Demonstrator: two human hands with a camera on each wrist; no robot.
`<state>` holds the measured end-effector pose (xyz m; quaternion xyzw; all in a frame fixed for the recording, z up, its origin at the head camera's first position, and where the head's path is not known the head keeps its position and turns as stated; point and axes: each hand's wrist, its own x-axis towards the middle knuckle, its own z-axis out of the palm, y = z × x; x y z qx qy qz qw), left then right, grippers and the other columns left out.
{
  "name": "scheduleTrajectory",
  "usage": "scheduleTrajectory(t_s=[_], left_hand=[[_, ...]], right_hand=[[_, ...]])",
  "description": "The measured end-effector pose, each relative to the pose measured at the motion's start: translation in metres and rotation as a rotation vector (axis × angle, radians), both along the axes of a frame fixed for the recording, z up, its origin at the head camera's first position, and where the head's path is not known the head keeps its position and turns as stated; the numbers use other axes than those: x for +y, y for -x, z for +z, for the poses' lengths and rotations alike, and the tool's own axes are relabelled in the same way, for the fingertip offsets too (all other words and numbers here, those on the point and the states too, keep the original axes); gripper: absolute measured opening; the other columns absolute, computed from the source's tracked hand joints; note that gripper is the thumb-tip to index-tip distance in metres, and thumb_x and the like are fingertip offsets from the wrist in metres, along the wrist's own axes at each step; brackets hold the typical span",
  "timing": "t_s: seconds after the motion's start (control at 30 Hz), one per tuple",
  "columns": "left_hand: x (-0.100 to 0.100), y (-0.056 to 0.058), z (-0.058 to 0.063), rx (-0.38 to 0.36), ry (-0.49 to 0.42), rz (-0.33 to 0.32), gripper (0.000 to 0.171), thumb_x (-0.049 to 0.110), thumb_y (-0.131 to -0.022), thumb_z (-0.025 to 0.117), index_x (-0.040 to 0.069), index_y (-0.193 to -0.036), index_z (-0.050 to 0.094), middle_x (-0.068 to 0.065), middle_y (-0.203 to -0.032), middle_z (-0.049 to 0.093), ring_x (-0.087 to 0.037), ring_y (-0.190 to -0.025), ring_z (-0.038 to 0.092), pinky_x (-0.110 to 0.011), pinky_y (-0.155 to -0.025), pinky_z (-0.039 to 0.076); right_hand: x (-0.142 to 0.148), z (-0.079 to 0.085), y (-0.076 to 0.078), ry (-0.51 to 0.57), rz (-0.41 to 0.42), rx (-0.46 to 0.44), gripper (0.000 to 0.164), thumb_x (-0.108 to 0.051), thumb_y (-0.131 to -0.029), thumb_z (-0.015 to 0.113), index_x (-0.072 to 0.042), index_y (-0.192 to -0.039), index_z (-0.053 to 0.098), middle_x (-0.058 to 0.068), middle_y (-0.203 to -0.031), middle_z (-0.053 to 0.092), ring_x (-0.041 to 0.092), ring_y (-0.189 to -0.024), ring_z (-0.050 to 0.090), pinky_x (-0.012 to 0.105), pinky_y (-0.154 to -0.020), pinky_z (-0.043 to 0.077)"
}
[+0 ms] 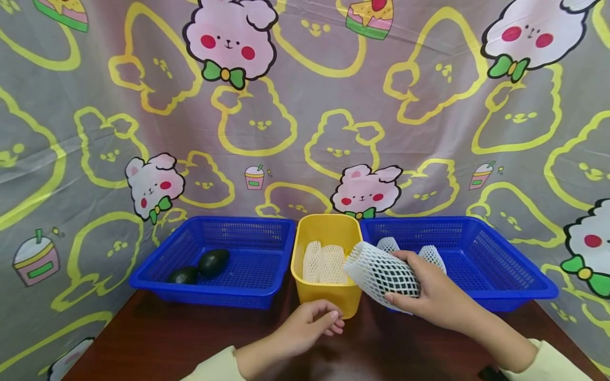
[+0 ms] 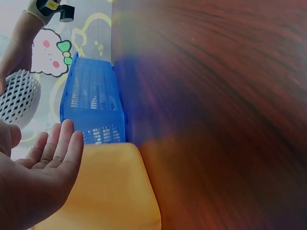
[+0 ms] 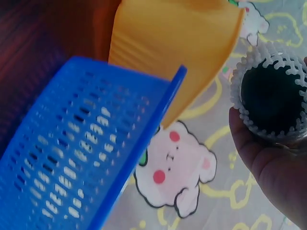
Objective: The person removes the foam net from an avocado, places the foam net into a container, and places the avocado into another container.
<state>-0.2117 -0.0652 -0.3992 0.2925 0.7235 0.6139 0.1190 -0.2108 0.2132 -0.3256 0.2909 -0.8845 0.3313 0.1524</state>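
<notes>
My right hand point(image 1: 431, 293) grips a dark avocado point(image 3: 271, 96) wrapped in a white foam net sleeve point(image 1: 369, 267). It holds them over the near left side of the right blue basket point(image 1: 514, 264), tilted, with the sleeve's loose end toward the yellow bin point(image 1: 329, 296). From the right wrist view, the avocado's dark end shows through the sleeve's opening. Just in front of the yellow bin is my left hand point(image 1: 310, 325), empty, its fingers loosely bent. In the left wrist view those fingers point(image 2: 62, 148) are spread from the thumb, away from the sleeve.
Flattened foam net sleeves point(image 1: 332, 264) stand inside the yellow bin. Two bare avocados point(image 1: 213, 263) lie in the left blue basket point(image 1: 205, 296). The right basket contains net-wrapped pieces point(image 1: 431, 256), partly behind my right hand. A patterned cloth point(image 1: 295, 174) hangs behind the brown table point(image 1: 143, 338).
</notes>
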Motion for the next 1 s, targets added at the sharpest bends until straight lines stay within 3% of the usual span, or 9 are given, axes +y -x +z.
scheduleTrajectory(t_s=[0.13,0.27,0.57,0.73,1.0], left_hand=[[-0.010,0.000,-0.001,0.057,0.029,0.014,0.028,0.013,-0.102,0.049,-0.012,-0.108,0.060,-0.021,-0.097,0.067,-0.024,-0.089,0.069,-0.030,-0.078,0.055],[-0.020,-0.001,-0.004,0.091,0.044,0.028,0.025,0.012,-0.102,0.050,-0.009,-0.107,0.061,-0.020,-0.096,0.068,-0.025,-0.088,0.069,-0.036,-0.078,0.055],[-0.042,-0.002,-0.008,0.082,0.081,0.066,0.023,0.013,-0.101,0.051,-0.007,-0.107,0.062,-0.020,-0.097,0.068,-0.026,-0.089,0.068,-0.039,-0.079,0.055],[-0.052,-0.002,-0.010,0.105,0.115,0.091,0.020,0.014,-0.100,0.054,-0.003,-0.106,0.063,-0.011,-0.092,0.068,-0.022,-0.084,0.067,-0.039,-0.076,0.055],[-0.063,-0.002,-0.014,0.130,0.194,0.117,0.013,0.013,-0.094,0.063,0.003,-0.101,0.067,-0.001,-0.092,0.067,-0.011,-0.079,0.063,-0.026,-0.069,0.053]], right_hand=[[-0.008,-0.007,-0.002,-0.015,0.046,0.023,0.065,-0.035,-0.079,0.081,-0.010,-0.129,0.047,-0.002,-0.111,0.060,0.009,-0.089,0.060,0.029,-0.073,0.054],[-0.016,-0.014,-0.004,-0.020,0.087,-0.009,0.066,-0.040,-0.079,0.080,-0.015,-0.130,0.047,-0.006,-0.113,0.059,0.008,-0.092,0.060,0.030,-0.076,0.054],[-0.031,-0.029,-0.011,-0.062,0.150,-0.063,0.068,-0.046,-0.078,0.079,-0.020,-0.131,0.046,-0.014,-0.113,0.055,0.006,-0.095,0.057,0.029,-0.079,0.052],[-0.041,-0.040,-0.013,-0.111,0.207,-0.110,0.066,-0.048,-0.079,0.077,-0.023,-0.131,0.045,-0.015,-0.113,0.054,0.005,-0.096,0.056,0.029,-0.081,0.051],[-0.056,-0.059,-0.014,-0.176,0.317,-0.159,0.064,-0.047,-0.082,0.075,-0.024,-0.132,0.043,-0.011,-0.115,0.053,0.005,-0.099,0.053,0.028,-0.084,0.049]])
